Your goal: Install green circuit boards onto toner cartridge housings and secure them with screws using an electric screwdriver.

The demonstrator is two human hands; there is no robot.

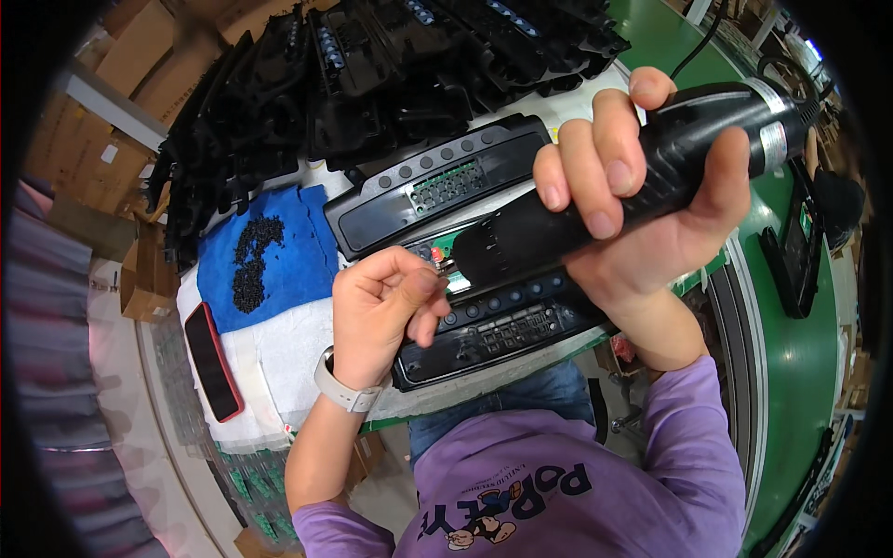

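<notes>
My right hand [642,209] is wrapped round a thick black electric screwdriver [516,237], tilted with its nose down to the left. At that nose, the thumb and fingertips of my left hand [372,312] are closed in a pinch; whatever is between them is too small to name. Under the fingertips, part of a green circuit board [460,282] shows, with a small red part beside it. A long black plastic housing [521,325] with a row of round buttons lies nearest me. Behind it lies a similar black housing [381,212]; the tool hides some of both.
Many black housings [381,102] are heaped along the back. On the left, a blue cloth [312,251] carries a pile of small black screws [249,284], with a red-edged phone [212,363] nearby. Another dark housing [791,246] lies on the green surface [758,358] at right.
</notes>
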